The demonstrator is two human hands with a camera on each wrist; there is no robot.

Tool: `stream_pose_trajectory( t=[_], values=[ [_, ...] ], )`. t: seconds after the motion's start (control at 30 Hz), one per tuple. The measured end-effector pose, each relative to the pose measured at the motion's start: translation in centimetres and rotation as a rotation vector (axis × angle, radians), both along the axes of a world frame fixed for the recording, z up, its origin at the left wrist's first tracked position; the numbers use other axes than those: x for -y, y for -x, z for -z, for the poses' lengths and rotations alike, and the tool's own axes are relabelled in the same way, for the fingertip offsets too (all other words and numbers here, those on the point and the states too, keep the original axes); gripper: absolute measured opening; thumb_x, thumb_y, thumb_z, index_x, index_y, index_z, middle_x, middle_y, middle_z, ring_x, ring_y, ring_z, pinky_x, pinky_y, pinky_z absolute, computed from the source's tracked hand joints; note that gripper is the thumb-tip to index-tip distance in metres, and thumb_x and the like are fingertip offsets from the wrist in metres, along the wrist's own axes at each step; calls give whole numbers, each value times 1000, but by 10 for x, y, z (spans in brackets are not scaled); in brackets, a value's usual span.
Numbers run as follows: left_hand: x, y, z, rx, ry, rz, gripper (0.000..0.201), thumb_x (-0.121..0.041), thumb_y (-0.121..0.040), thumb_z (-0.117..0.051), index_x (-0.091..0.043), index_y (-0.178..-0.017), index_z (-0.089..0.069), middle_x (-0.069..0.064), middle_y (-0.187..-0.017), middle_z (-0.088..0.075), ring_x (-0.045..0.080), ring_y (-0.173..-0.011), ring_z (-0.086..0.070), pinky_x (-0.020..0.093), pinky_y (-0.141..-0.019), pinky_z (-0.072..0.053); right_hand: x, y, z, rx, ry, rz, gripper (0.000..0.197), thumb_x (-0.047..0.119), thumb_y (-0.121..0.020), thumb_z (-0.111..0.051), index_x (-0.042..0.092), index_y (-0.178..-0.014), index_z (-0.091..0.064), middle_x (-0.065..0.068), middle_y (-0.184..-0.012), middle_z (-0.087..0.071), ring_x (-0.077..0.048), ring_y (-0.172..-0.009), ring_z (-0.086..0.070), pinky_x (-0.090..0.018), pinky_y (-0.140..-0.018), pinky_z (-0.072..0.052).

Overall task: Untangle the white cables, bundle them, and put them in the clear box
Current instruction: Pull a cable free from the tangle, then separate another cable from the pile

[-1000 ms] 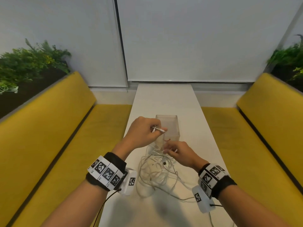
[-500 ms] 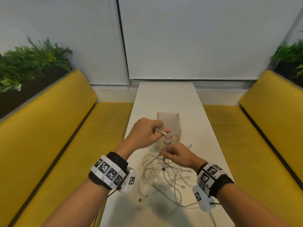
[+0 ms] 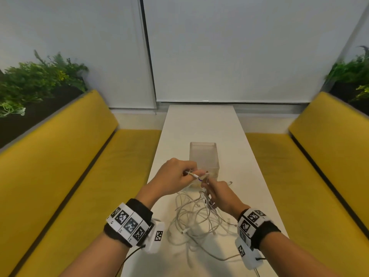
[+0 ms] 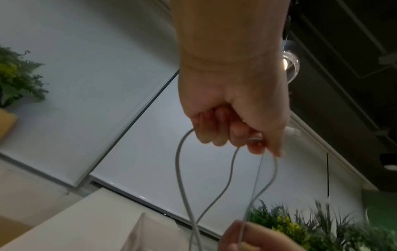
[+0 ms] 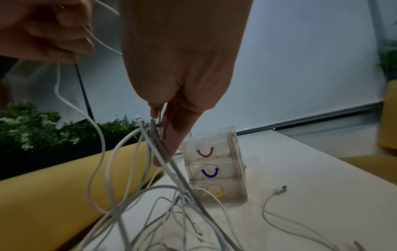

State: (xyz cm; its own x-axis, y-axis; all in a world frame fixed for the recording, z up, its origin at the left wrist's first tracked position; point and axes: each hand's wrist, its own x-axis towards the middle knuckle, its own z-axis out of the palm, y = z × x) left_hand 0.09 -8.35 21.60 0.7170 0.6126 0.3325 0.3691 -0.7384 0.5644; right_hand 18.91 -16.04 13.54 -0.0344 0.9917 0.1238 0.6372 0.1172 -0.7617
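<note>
The left hand (image 3: pixel 175 176) is pinching one white cable end (image 3: pixel 192 174) at frame center; the right hand (image 3: pixel 220 193), just lower right, is gripping strands rising from the tangle (image 3: pixel 197 218) below.

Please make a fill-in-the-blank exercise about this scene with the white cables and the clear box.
1. The clear plastic box has ____ drawers.
2. Its lowest drawer handle is ____.
3. The tangled white cables lie on a ____ table.
4. The benches are ____.

Missing words: three; yellow; white; yellow
</note>
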Motion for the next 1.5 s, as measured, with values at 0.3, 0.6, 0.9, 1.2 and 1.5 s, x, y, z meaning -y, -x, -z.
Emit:
stream_pose_trajectory(
  t=[0.3,0.6,0.9,1.2,1.5],
  values=[
    [-8,8,-15,15,44,-54,44,-50,-93,-63,-19,-63,-59,-6,-48,-43,10,-48,-35,28,-50,-29,-1,-13,27,266,-98,115,39,43,-97,-27,19,-87,-57,2,-86,-58,-20,-82,-52,-41,-75,-45],
    [-17,24,-38,250,360,37,8,-6,-87,-66,-11,-90,-71,14,-56,-27,12,-49,-25,19,-49,-27,6,-70,11,794,1257,-310,65,38,-60,-72,10,-119,-68,-1,-125,-63,-23,-114,-57,-33,-95,-49],
    [-32,13,-19,377,896,-76,29,-10,-101,-37,-17,-73,-38,1,-64,-21,16,-56,-12,21,-46,-10,-29,-118,41,347,741,228,24,17,-96,-52,6,-107,-69,-10,-97,-74,-22,-79,-69,-31,-69,-59],
    [-45,13,48,341,1068,-315,32,-28,-106,-42,-18,-77,-34,0,-63,-29,15,-52,-15,22,-43,-13,-69,-64,93,-175,378,253,34,16,-101,-40,15,-87,-71,-6,-84,-70,-22,-82,-62,-27,-70,-44],
    [-61,25,89,294,1044,-495,25,-13,-104,-40,-7,-88,-58,-4,-54,-25,11,-45,-18,20,-40,-16,-102,-31,72,-221,694,72,41,33,-101,-51,-2,-105,-71,-9,-70,-62,-21,-57,-61,-27,-55,-55]
  ],
)
